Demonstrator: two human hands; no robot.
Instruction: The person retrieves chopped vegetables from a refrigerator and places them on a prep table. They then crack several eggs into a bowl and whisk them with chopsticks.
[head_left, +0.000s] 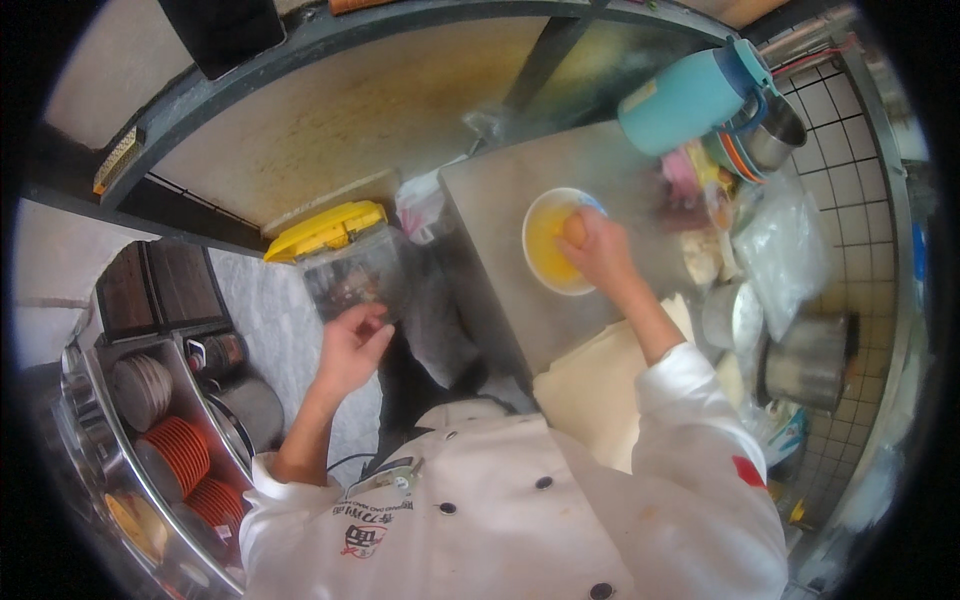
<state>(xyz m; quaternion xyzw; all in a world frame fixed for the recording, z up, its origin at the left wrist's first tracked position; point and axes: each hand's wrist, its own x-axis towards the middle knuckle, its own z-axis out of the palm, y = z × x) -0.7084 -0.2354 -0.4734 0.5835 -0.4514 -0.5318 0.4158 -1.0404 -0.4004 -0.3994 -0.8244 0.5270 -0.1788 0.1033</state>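
In my right hand (604, 255) is a brown egg (575, 230), held over a white bowl (529, 262). Yellow beaten-looking egg liquid (546, 244) covers the inside of the bowl, which rests on a metal worktop (495, 187). My left hand (352, 349) hangs off to the left of the worktop with curled fingers and the thumb apart; I see nothing in it. Just beyond its fingertips stands a clear plastic bin (352, 274) with a yellow lid or rim (330, 229). The bin's contents are blurred.
A turquoise thermos jug (682, 97) stands at the worktop's far right. Pale cloth or sheets (592, 382) lie by my right forearm. Along the tiled wall are a plastic bag (780, 247) and a metal pot (806, 364). Stacked orange-rimmed plates (176, 450) sit on shelving at left.
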